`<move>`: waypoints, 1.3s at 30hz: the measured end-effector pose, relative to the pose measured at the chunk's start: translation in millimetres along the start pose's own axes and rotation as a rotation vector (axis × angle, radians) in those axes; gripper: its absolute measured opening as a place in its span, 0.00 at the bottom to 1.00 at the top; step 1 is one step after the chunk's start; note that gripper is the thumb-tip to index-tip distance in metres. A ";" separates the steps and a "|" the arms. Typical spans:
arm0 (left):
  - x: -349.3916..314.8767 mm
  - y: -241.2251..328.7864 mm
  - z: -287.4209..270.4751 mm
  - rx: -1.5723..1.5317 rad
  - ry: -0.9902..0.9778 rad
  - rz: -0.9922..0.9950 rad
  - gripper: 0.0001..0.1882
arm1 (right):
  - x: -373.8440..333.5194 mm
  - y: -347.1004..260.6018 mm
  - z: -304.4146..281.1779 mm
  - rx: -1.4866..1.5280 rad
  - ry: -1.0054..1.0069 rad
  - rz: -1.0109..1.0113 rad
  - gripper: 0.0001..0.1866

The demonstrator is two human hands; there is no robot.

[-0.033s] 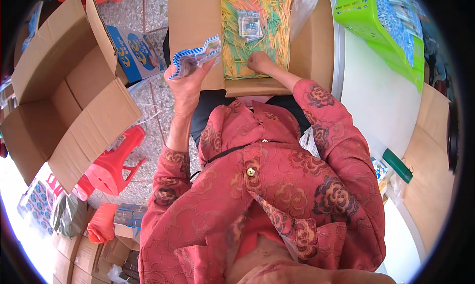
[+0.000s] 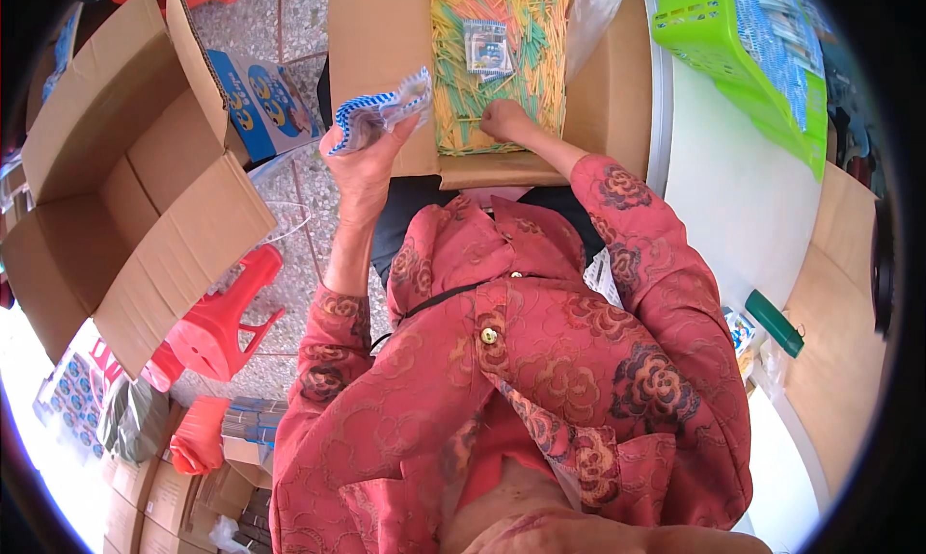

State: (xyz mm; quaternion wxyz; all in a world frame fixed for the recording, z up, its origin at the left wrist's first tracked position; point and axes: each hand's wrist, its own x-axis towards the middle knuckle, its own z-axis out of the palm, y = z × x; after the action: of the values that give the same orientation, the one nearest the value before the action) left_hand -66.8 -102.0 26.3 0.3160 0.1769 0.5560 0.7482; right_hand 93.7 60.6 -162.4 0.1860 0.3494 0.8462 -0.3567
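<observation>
My left hand [image 2: 363,168] is closed around clear plastic packets [image 2: 384,110] with blue-and-white checked edges, raised beside the near left side of an open cardboard box. Inside that box lies a thick layer of thin yellow, green and pink plastic sticks [image 2: 463,91]. My right hand [image 2: 508,122] rests low over the sticks, its fingers curled in. Whatever it pinches is too small or hidden to make out. Farther up on the sticks lie small clear packets [image 2: 487,50] with printed pictures and checked edges.
A large open carton [image 2: 145,183] stands at left, beside a blue printed box [image 2: 258,106]. Below it is a red plastic stool [image 2: 217,327]. At right, a green basket [image 2: 709,33] of checked-edge packets sits on a white table [image 2: 738,197]. Clear plastic film [image 2: 593,14] hangs at the box's right.
</observation>
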 end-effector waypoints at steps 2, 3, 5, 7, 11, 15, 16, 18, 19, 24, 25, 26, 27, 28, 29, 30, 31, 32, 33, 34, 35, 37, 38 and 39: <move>2.8 -1.3 -4.6 -0.015 0.005 0.025 0.11 | 2.1 -9.1 -2.0 0.104 -0.014 0.032 0.09; 4.2 -1.1 -6.6 -0.017 0.005 0.022 0.11 | 2.9 -14.4 -4.0 0.164 -0.018 0.054 0.09; 7.5 1.0 -9.2 0.033 0.037 0.021 0.12 | 7.0 -22.3 -2.4 0.224 -0.018 0.083 0.09; 11.8 -0.5 -11.2 0.038 0.045 0.041 0.12 | 13.4 -27.5 4.4 0.157 0.221 -0.090 0.10; 15.0 1.9 -6.8 0.037 0.063 0.018 0.12 | 22.7 -37.1 18.0 0.204 0.325 -0.074 0.11; 14.3 -1.0 -8.7 0.094 0.065 0.015 0.12 | 29.7 -54.1 20.9 0.172 0.328 0.036 0.13; 13.8 -1.0 -7.8 0.104 0.081 0.003 0.13 | 30.7 -56.7 18.9 0.169 0.311 0.037 0.14; 13.5 1.6 -4.3 0.117 0.089 -0.017 0.13 | 33.6 -62.4 16.6 0.174 0.298 0.045 0.15; 13.8 1.4 -3.7 0.121 0.080 -0.020 0.13 | 36.3 -66.1 15.4 0.155 0.281 0.080 0.15; 16.1 -0.2 -3.6 0.112 0.079 -0.015 0.13 | 50.2 -73.4 14.3 0.135 0.261 0.185 0.16; 16.4 -0.3 -3.6 0.117 0.076 -0.017 0.13 | 52.9 -75.7 13.9 0.118 0.230 0.201 0.16; 16.1 -0.2 -2.4 0.107 0.080 -0.017 0.13 | 55.4 -76.4 15.1 0.101 0.198 0.219 0.15; 16.0 -0.2 -1.6 0.097 0.084 -0.018 0.13 | 57.8 -77.2 16.3 0.107 0.197 0.221 0.15; 16.4 -0.9 -1.5 0.102 0.081 -0.020 0.13 | 60.6 -77.7 17.1 0.094 0.212 0.192 0.15; 17.0 -1.7 -1.5 0.098 0.081 -0.013 0.14 | 64.0 -76.7 18.7 0.080 0.227 0.163 0.14; 17.5 -2.3 -1.6 0.094 0.081 -0.006 0.14 | 67.3 -74.8 19.5 0.085 0.227 0.164 0.14; 17.9 -2.6 -1.8 0.098 0.077 -0.008 0.14 | 70.3 -72.2 19.9 0.093 0.199 0.187 0.13; 17.3 -3.4 -3.8 0.098 0.081 -0.004 0.14 | 69.5 -74.9 18.4 0.099 0.166 0.205 0.12; 17.0 -4.2 -5.8 0.099 0.085 -0.001 0.14 | 69.4 -76.4 15.4 0.101 0.161 0.202 0.12; 16.9 -4.9 -7.6 0.103 0.089 -0.001 0.14 | 71.0 -76.7 10.2 0.123 0.042 0.217 0.09; 17.1 -5.2 -7.9 0.097 0.089 -0.009 0.14 | 71.3 -76.0 7.2 0.147 -0.073 0.236 0.07; 16.9 -4.7 -8.6 0.094 0.088 -0.018 0.14 | 76.1 -73.8 10.8 0.217 -0.075 0.301 0.08; 17.4 -5.0 -7.6 0.085 0.084 -0.024 0.14 | 79.6 -71.0 11.4 0.284 -0.074 0.369 0.08; 18.0 -5.2 -6.8 0.075 0.081 -0.031 0.14 | 83.6 -68.6 11.7 0.288 -0.071 0.372 0.08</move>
State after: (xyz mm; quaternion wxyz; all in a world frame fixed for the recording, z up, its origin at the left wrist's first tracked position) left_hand -82.8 -93.9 17.7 0.2980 0.1497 0.5987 0.7283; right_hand -12.6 56.0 -184.9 0.2262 0.5094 0.7008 -0.4453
